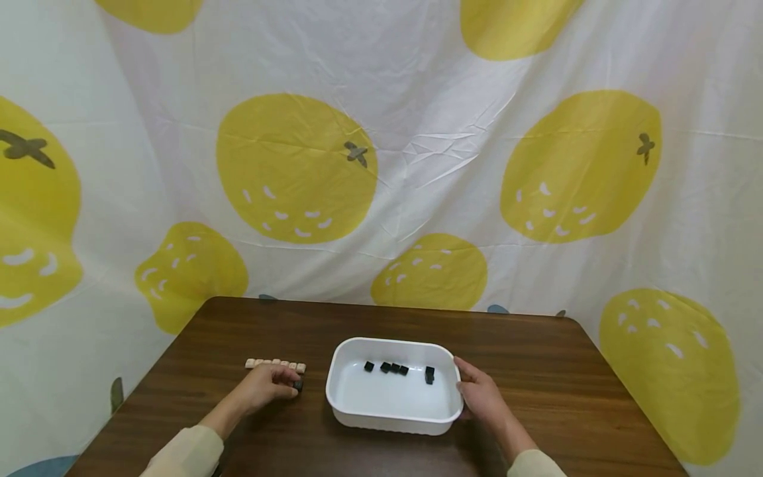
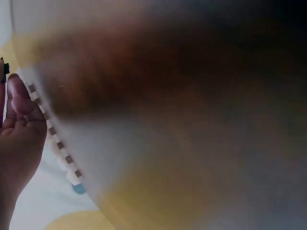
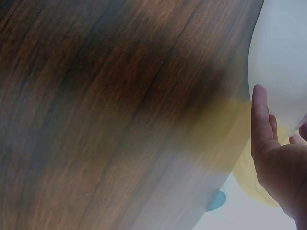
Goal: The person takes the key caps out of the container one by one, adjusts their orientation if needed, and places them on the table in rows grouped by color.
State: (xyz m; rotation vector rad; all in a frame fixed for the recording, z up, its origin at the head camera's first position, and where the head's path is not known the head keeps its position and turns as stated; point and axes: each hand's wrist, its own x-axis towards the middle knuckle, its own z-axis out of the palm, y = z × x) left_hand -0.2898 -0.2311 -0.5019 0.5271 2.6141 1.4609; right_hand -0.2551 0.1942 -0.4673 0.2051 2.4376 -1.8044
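Observation:
My left hand [image 1: 265, 389] pinches a small black cube [image 1: 298, 385] between thumb and fingers, low over the table left of the white basin. In the left wrist view the black cube [image 2: 5, 70] shows at the left edge, partly cut off. Just beyond that hand runs a row of beige cubes [image 1: 293, 366]. My right hand [image 1: 484, 396] holds the white basin [image 1: 393, 421] by its right rim, with fingers along the outer wall [image 3: 278, 62]. Inside the basin lie several black cubes [image 1: 395, 368], some touching each other near the middle and others toward the right.
The basin stands on a dark brown wooden table [image 1: 536, 371]. Behind the table hangs a white cloth [image 1: 429, 165] printed with yellow lemons. Pale sleeves [image 1: 189, 453] cover both forearms.

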